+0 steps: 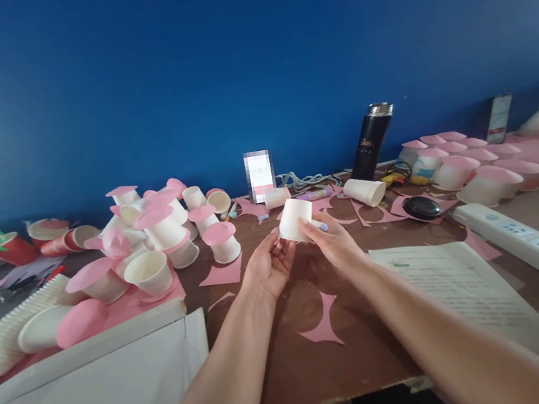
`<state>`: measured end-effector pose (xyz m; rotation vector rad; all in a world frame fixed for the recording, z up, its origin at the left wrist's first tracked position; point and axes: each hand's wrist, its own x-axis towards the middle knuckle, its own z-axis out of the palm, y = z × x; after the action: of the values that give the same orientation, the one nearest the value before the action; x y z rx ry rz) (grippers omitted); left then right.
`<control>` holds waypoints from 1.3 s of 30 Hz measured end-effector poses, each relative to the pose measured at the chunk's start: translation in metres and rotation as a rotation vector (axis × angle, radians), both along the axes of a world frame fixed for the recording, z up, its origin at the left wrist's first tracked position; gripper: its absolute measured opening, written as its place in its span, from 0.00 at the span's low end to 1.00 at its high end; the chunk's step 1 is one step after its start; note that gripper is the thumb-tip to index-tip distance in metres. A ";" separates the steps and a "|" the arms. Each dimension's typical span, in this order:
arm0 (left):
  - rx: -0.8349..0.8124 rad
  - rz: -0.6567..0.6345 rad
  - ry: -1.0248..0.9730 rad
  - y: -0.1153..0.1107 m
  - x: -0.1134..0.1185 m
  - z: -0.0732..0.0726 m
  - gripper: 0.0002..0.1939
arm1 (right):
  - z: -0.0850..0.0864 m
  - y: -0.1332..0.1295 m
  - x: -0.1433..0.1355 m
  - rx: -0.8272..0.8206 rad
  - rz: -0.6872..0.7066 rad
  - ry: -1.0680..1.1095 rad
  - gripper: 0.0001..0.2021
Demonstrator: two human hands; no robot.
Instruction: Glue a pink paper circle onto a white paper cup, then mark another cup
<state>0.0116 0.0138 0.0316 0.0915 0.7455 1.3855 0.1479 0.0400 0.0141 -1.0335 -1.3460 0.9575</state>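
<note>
A white paper cup (295, 220) is held upside down above the brown table, its wider rim facing down. My left hand (273, 263) grips the cup's lower left rim, with its fingers curled and the palm turned partly up. On the other side my right hand (332, 241) has its thumb pressed on the cup's wall. A pale blue-purple tip (322, 226) shows beside the right thumb; I cannot tell what it belongs to. Just behind the cup lies another white cup (277, 197). Below the hands is a cut pink paper scrap (324, 326).
Several cups with pink paper discs (156, 227) crowd the left, beside stacked cups (24, 320) and a white box (91, 397). Rightward are a black thermos (373, 142), a tipped cup (364, 192), a black round object (421, 208), a written sheet (458, 295) and a power strip (524, 245).
</note>
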 end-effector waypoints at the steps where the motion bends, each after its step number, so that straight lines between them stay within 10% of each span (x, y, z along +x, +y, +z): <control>1: 0.025 -0.021 0.002 -0.001 0.001 0.000 0.05 | 0.001 -0.001 -0.002 -0.035 0.026 0.033 0.20; 8: 0.209 -0.173 0.141 -0.009 0.008 -0.003 0.06 | 0.001 0.000 -0.002 -0.141 -0.032 0.120 0.22; 13: 0.106 -0.036 0.150 -0.003 0.004 -0.003 0.02 | 0.005 -0.001 0.003 0.230 -0.334 -0.055 0.17; 22: 0.201 0.010 0.148 -0.003 0.003 -0.005 0.03 | 0.013 -0.027 -0.003 0.450 -0.067 -0.249 0.11; 39: 0.187 0.049 0.251 0.001 0.003 -0.009 0.03 | 0.015 -0.024 -0.001 0.498 -0.169 -0.449 0.11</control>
<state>0.0143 0.0146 0.0228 0.4018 0.8278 1.5050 0.1464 0.0156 0.0293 -0.9791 -1.7185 0.2378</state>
